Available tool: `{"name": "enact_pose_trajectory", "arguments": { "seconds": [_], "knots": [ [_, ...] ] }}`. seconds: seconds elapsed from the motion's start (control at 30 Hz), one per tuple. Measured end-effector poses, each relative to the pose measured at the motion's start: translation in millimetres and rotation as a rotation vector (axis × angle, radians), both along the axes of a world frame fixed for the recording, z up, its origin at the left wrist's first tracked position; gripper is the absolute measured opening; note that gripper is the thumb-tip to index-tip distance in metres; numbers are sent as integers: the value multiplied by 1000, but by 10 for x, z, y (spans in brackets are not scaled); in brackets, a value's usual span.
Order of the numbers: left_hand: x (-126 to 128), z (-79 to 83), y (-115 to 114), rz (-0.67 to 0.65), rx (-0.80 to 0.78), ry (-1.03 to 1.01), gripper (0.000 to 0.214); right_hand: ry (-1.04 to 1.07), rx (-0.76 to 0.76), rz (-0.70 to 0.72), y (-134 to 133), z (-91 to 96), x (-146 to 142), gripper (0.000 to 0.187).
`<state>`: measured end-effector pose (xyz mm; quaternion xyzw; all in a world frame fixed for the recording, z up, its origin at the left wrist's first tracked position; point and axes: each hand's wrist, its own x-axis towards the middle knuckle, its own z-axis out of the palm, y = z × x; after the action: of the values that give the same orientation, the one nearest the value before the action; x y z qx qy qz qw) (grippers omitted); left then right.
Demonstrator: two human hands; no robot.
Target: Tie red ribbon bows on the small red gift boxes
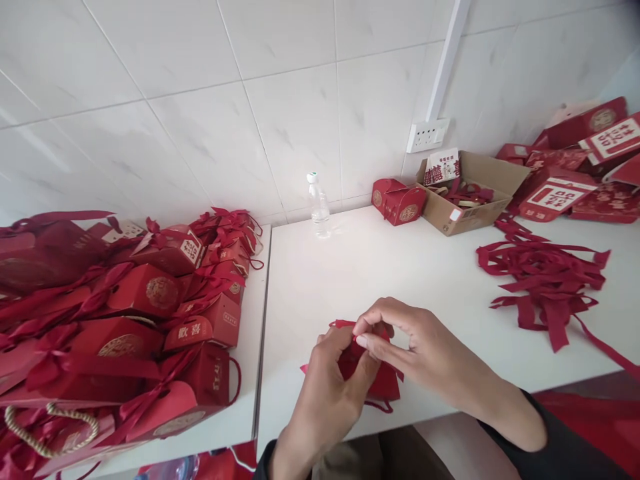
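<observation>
At a white tabletop (pixel 300 280), two bare hands meet at lower centre of the frame over a small bright-red box, apparently of paper (pixel 387 383), with a dark-red cord loop (pixel 383 406) at its near edge. The box lies directly beneath and between the hands, showing mostly below the right fingers; they cover too much of it to tell its long axis. Neither hand is clearly nearer: the left hand (pixel 333 383) is curled against the box's left side, thumb and forefinger gripping its top, while the right hand (pixel 415 333), angled in from the lower right, pinches a tiny red tip of ribbon or cord (pixel 357 339) between thumb and forefinger, just above the left thumb.

By count: one box in hand; one clear plastic bottle with a white-and-green cap (pixel 321 212) at upper centre; one red patterned gift box (pixel 397 201) beside one open brown cardboard carton (pixel 463 212) against the wall. More than ten ribboned red boxes (pixel 160 293) crowd the left, overlapping too much for an exact figure. Several red-and-white cartons (pixel 555 195) fill the upper right, above one heap of crimson fabric ribbons (pixel 547 280), its strands too tangled to number.
</observation>
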<state>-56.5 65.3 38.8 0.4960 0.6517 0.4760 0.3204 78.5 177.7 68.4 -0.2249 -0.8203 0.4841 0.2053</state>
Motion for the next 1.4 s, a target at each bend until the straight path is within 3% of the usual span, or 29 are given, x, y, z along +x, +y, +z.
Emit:
{"name": "enact_pose_trajectory", "arguments": {
  "seconds": [0.13, 0.27, 0.63, 0.77, 0.9, 1.07, 1.4],
  "knots": [
    [-18, -8, 23, 12, 8, -38, 34, 34, 55, 27, 3, -12, 24, 18],
    [-28, 4, 15, -6, 10, -40, 27, 39, 91, 41, 6, -31, 41, 20],
    [-69, -37, 7, -17, -51, -279, 45, 5, 101, -26, -19, -69, 42, 23],
    [-66, -15, -2, -25, -51, -263, 44, 40, 122, -21, -31, -107, 35, 32],
    [-65, -8, -6, -30, -67, -313, 47, 56, 134, -51, -34, -122, 34, 28],
    [-81, -19, 3, 7, -96, -555, 36, 70, 119, -76, -68, -110, 53, 24],
    [-80, -38, 4, 72, -61, -703, 27, 77, 216, -45, -102, -180, 123, 28]
  ]
}}
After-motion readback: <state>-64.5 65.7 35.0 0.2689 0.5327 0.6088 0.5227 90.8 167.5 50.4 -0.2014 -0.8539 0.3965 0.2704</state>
